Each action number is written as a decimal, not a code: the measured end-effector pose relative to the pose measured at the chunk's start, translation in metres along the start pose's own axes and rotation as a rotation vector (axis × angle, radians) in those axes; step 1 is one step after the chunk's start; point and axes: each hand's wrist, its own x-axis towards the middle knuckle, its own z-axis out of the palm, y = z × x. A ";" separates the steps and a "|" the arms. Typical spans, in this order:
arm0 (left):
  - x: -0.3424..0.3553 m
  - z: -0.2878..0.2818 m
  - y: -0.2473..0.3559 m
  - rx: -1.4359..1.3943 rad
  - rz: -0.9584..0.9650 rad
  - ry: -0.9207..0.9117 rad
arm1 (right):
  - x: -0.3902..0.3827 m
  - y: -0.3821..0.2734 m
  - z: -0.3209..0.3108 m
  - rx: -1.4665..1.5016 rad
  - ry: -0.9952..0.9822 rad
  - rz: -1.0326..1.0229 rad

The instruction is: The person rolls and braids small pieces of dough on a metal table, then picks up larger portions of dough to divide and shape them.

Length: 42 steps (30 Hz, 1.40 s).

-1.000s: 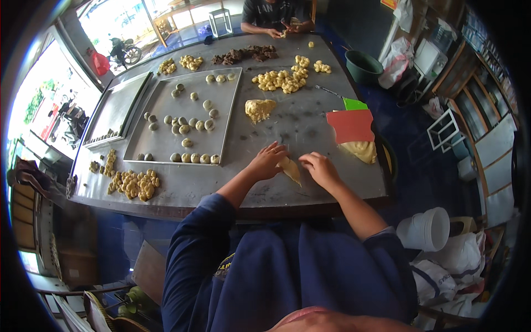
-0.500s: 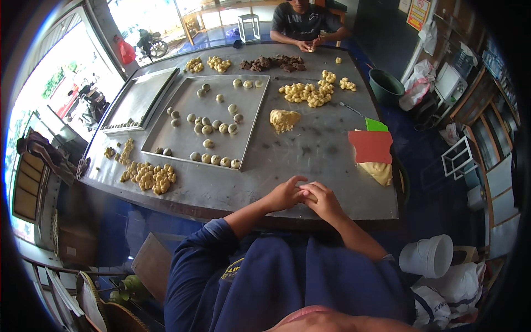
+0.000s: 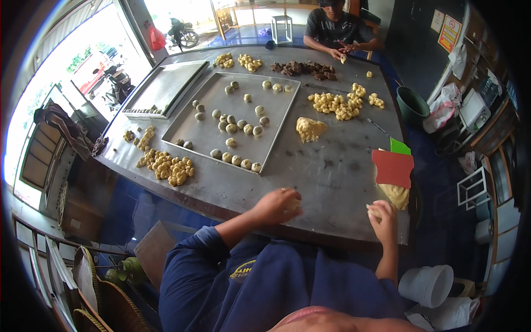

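Observation:
My left hand (image 3: 276,206) is over the near edge of the metal table, its fingers bent inward but smeared by motion, so what they hold cannot be told. To the right, my right hand (image 3: 383,217) is curled closed beside a lump of pale yellow dough (image 3: 394,195); something small and pale shows at its fingers, too unclear to name. A red sheet (image 3: 393,169) covers most of that lump. Just beyond it lies a green scraper (image 3: 400,146). Farther in, a crumbly block of yellow dough (image 3: 311,129) rests on the tabletop.
A metal tray (image 3: 264,167) holds several round filled balls, with another tray (image 3: 166,83) behind it. Piles of small dough pieces (image 3: 166,166) and brown filling (image 3: 304,69) lie around. Across the table a person (image 3: 340,33) handles a small piece. A white bucket (image 3: 426,285) stands at lower right.
My hands, together before, have come apart. The right moved right to the covered dough; the left drew slightly left and down. The view has shifted, and the person's hands opposite have separated.

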 end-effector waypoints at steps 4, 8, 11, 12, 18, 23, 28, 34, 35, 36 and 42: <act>0.010 0.046 0.022 0.417 0.215 -0.077 | -0.029 0.000 0.008 -0.148 0.127 -0.076; 0.043 0.067 0.042 0.558 0.198 -0.142 | -0.061 -0.020 0.044 -0.090 0.162 -0.055; 0.106 0.068 0.024 0.386 0.145 -0.178 | -0.064 -0.014 0.050 -0.215 0.234 -0.226; 0.126 0.070 0.017 0.304 0.133 -0.134 | -0.064 -0.010 0.053 -0.185 0.211 -0.206; 0.202 0.065 -0.007 0.395 0.075 0.271 | -0.062 -0.008 0.055 -0.145 0.131 -0.074; 0.164 0.079 0.011 0.333 -0.113 0.140 | -0.057 -0.021 0.049 0.031 0.113 0.012; 0.075 0.118 0.042 0.462 -0.011 0.083 | -0.038 -0.048 0.056 0.124 0.066 -0.034; 0.036 0.087 0.034 0.389 0.105 0.105 | 0.000 -0.065 0.093 0.020 -0.140 -0.280; 0.034 0.078 0.037 0.391 0.048 0.122 | 0.006 -0.073 0.094 -0.018 -0.066 -0.309; 0.034 0.072 0.031 0.356 0.095 0.103 | 0.010 -0.069 0.096 -0.011 -0.072 -0.299; 0.017 0.030 0.018 0.203 0.103 0.091 | 0.019 -0.055 0.084 0.020 0.022 -0.296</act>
